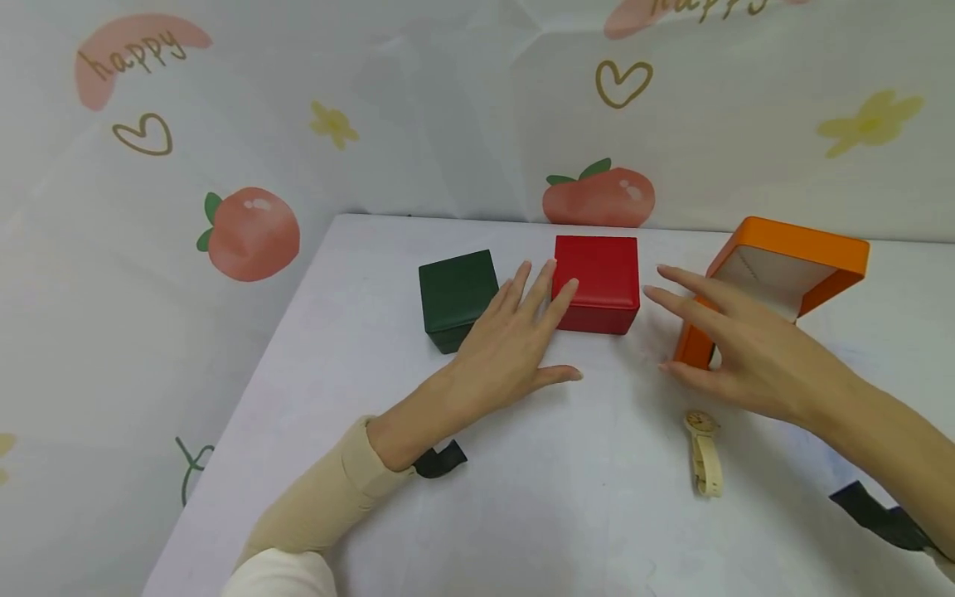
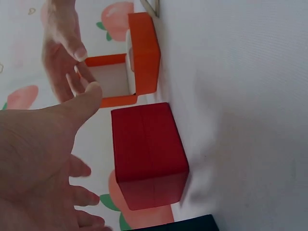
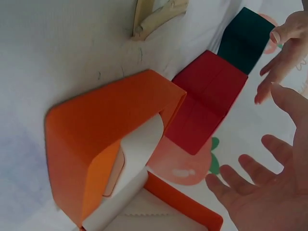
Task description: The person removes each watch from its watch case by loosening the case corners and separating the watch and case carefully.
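Observation:
In the head view a red box (image 1: 600, 278), lid down, stands between a closed green box (image 1: 453, 294) and an orange box (image 1: 806, 240) whose lid is raised on a white lining. My left hand (image 1: 503, 352) is spread over the gap between the green and red boxes; the left wrist view shows its fingers (image 2: 82, 197) straight and holding nothing. Over the orange box's front reaches my right hand (image 1: 753, 352), fingers extended and apart, hiding part of the box. A cream wristwatch (image 1: 704, 460) lies on the table in front of it, untouched.
The white tabletop (image 1: 537, 506) meets a wall covering (image 1: 448, 108) printed with fruit, hearts and flowers. Dark straps (image 1: 440, 460) show at both wrists.

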{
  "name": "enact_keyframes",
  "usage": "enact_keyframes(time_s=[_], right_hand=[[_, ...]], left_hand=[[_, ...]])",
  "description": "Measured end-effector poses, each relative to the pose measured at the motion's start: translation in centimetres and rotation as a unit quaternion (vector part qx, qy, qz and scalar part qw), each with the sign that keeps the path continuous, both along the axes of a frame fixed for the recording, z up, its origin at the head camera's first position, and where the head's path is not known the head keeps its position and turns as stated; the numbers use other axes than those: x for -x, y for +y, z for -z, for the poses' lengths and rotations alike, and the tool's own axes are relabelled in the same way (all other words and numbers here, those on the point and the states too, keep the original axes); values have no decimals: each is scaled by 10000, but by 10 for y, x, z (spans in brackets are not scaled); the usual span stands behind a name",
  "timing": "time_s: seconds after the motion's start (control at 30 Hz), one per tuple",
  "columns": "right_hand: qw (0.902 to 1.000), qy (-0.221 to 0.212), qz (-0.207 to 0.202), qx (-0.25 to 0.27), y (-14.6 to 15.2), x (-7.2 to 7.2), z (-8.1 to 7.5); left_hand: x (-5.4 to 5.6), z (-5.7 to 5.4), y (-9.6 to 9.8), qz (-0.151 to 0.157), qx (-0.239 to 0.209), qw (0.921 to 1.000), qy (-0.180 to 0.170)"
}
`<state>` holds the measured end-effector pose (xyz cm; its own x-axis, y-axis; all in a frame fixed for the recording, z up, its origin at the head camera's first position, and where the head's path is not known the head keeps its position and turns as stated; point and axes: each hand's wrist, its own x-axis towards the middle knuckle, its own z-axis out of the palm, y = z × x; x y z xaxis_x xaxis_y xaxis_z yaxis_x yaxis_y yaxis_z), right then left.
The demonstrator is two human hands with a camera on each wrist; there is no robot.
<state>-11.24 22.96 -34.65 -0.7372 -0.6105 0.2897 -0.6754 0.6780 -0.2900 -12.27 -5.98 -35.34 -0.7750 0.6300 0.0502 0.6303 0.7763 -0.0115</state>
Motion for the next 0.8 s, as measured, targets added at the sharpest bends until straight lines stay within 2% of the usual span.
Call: enact_keyframes(time_s=[0.13, 0.4, 0.8], right_hand=[[9999, -133, 32, -40, -5, 8, -1], [9982, -600, 14, -36, -11, 30, 2], [9956, -921, 82, 118, -20, 56, 5]], left_hand=[[2, 4, -1, -131, -140, 9997, -182], [9, 9, 1, -98, -739, 9947, -710], [20, 18, 1, -304, -1494, 9736, -1701]])
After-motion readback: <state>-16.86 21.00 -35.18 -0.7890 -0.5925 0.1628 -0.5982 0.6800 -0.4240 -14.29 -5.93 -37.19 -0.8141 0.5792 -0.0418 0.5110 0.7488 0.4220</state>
